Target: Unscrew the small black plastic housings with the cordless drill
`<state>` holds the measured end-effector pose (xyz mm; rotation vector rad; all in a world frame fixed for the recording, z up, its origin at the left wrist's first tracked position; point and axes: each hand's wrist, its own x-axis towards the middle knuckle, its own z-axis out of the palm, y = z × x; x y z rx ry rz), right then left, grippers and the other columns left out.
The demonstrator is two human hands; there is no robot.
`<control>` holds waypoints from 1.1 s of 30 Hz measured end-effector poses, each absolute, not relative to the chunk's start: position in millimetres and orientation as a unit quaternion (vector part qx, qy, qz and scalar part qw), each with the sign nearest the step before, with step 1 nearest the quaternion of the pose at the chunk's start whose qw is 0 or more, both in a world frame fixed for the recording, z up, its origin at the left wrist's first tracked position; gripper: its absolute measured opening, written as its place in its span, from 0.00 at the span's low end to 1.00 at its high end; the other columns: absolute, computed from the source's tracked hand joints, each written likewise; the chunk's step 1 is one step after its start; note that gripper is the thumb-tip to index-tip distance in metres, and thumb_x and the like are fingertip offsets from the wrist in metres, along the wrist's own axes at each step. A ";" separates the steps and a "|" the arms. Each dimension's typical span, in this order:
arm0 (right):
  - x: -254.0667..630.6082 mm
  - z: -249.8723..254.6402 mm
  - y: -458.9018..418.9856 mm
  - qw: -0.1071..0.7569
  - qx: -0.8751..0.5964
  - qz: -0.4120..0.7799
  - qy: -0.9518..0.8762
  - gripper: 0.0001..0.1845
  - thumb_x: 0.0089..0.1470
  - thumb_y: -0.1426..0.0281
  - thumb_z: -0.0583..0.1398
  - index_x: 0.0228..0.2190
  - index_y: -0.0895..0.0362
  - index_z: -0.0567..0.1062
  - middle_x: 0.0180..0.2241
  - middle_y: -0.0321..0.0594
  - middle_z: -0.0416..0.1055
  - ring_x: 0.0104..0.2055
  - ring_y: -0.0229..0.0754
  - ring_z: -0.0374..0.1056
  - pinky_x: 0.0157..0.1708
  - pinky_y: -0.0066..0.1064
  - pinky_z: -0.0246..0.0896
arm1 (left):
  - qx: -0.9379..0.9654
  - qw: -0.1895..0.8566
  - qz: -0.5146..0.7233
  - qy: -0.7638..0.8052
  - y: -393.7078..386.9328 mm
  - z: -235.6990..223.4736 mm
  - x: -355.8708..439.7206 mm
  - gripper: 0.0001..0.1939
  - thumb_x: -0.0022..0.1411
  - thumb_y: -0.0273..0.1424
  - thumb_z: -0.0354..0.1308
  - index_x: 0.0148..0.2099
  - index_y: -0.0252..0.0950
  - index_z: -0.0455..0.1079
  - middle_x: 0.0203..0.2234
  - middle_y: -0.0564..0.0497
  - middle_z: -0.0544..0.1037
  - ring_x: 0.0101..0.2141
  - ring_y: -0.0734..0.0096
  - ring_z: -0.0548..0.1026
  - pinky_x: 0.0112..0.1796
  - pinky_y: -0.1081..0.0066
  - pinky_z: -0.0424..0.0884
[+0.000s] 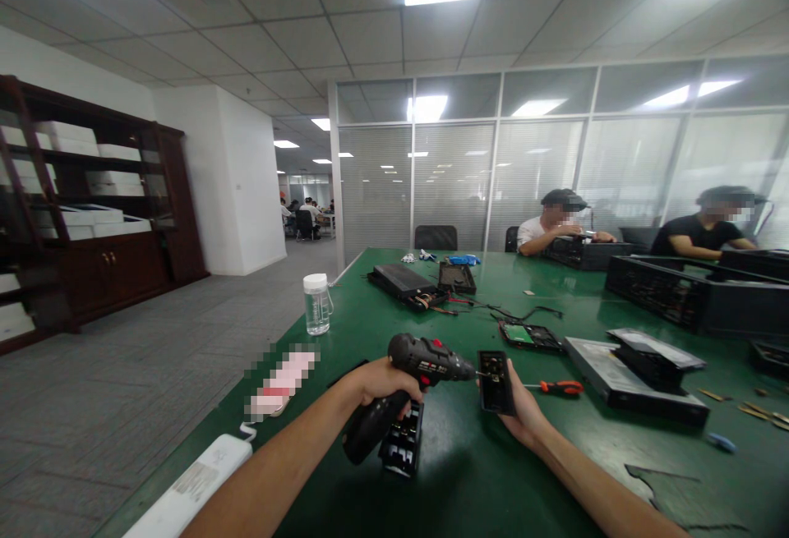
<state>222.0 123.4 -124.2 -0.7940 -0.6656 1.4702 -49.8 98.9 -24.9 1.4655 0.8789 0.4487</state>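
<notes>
My left hand (391, 382) is wrapped around the handle of a black cordless drill (428, 360) with red accents. Its bit points right and meets, or nearly meets, a small black rectangular housing (495, 382); I cannot tell whether it touches. That housing is held up on edge in my right hand (523, 402), fingers around its far side. Below the drill lies a black open-framed part (402, 443) with bright insides, partly covered by the drill and hand. A screwdriver (560, 388) with an orange and black handle rests just beyond my right hand.
On the green table (468, 480) stand a water bottle (316, 308), a white power strip (191, 489) and a blurred pink item (287, 382). Dismantled electronics (407, 282), a silver drive unit (629, 378) and a black computer case (696, 296) lie beyond. Two people sit across at right.
</notes>
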 end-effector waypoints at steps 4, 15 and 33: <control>222.2 -126.0 125.2 0.626 -0.342 0.639 -0.289 0.20 0.46 0.55 0.56 0.32 0.58 0.73 0.29 0.42 0.73 0.31 0.42 0.69 0.36 0.33 0.63 | 0.637 0.639 0.196 0.384 99.0 -25.1 -49.9 0.15 0.37 0.30 0.60 0.31 0.30 0.69 0.20 0.51 0.70 0.18 0.74 0.67 0.20 0.72 0.64; 222.9 -125.5 123.4 0.619 -0.344 0.647 -0.282 0.21 0.46 0.54 0.57 0.34 0.58 0.73 0.31 0.43 0.73 0.33 0.43 0.69 0.34 0.33 0.64 | 0.643 0.635 0.197 0.381 99.2 -25.9 -50.4 0.16 0.37 0.30 0.60 0.32 0.30 0.69 0.20 0.51 0.70 0.18 0.73 0.68 0.20 0.72 0.64; 223.2 -126.8 124.1 0.615 -0.354 0.643 -0.288 0.21 0.46 0.54 0.56 0.34 0.58 0.73 0.29 0.42 0.73 0.31 0.43 0.69 0.34 0.34 0.64 | 0.646 0.634 0.189 0.380 94.9 -18.3 -48.7 0.13 0.37 0.30 0.60 0.29 0.31 0.68 0.18 0.53 0.69 0.17 0.74 0.67 0.21 0.71 0.64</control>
